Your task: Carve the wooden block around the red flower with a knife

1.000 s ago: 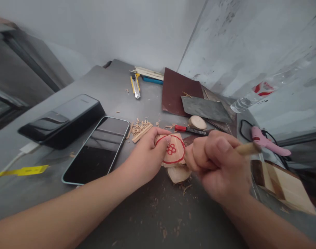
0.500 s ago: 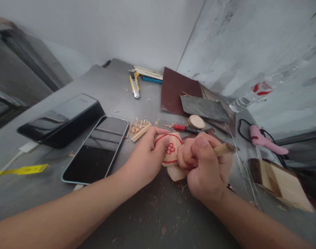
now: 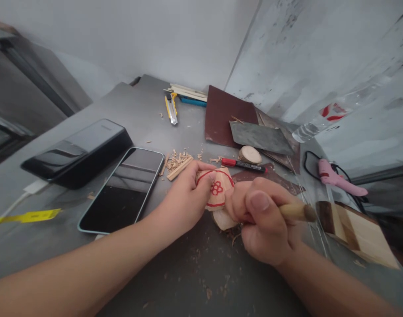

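A small pale wood piece [image 3: 223, 180], marked with a red circle and a red flower, is held at its left side by my left hand [image 3: 191, 193], thumb on top. Under it lies a round wood slice [image 3: 223, 220]. My right hand [image 3: 267, 215] is wrapped round a wooden-handled tool [image 3: 297, 212]; its handle sticks out to the right and its working end is hidden by my fingers. The right knuckles are at the wood piece's right edge. Behind the hands lie a red-and-black marker [image 3: 244, 165] and another wood slice [image 3: 250, 154].
Wood shavings [image 3: 178, 162] lie behind my left hand. On the left are a phone [image 3: 123, 193] and a black box-shaped device [image 3: 82, 149]. A yellow utility knife [image 3: 171, 108] and sandpaper sheets [image 3: 229, 114] lie farther back. At right are a bottle [image 3: 330, 114], pink glue gun [image 3: 340, 178] and wood block [image 3: 360, 233].
My right hand has shifted slightly right and turned, so more of the tool's handle and the marker's end show. My left hand and the wood piece stay nearly in place.
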Available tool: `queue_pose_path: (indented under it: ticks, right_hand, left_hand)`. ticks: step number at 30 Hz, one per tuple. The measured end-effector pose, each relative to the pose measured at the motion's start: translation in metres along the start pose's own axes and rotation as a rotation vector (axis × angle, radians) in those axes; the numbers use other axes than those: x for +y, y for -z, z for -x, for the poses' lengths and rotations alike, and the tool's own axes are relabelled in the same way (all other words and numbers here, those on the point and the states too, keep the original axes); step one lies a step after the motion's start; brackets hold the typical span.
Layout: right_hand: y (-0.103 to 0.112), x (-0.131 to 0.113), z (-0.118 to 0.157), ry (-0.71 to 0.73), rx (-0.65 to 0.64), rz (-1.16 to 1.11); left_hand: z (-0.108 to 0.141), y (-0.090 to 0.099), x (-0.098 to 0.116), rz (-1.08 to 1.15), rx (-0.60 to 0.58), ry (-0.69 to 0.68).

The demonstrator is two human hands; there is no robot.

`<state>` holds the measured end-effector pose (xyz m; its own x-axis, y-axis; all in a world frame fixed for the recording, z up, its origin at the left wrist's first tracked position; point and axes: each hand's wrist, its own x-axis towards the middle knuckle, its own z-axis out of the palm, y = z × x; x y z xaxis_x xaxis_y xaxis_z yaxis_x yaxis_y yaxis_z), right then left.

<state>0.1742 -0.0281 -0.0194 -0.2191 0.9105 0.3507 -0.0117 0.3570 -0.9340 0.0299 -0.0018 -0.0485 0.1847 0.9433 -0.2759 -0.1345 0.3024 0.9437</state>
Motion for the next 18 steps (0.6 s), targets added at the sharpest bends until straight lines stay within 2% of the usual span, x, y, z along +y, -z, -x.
queue_pose_path:
  ticks: [3, 7, 14, 18]
  right_hand:
    - [-0.002, 0.006, 0.000, 0.039, 0.045, -0.134]
    - [-0.005, 0.008, -0.006, 0.005, 0.031, -0.217]
    - [0.001, -0.001, -0.034, -0.203, -0.023, -0.371]
    - [0.010, -0.012, -0.035, -0.201, 0.000, -0.404]
  left_hand:
    - [0.001, 0.002, -0.001, -0.014, -0.010, -0.012]
    - [0.000, 0.002, -0.003, -0.040, 0.009, -0.048]
    - [-0.004, 0.000, -0.006, 0.009, 0.005, -0.039]
    - [-0.005, -0.002, -0.004, 0.034, 0.019, -0.008]
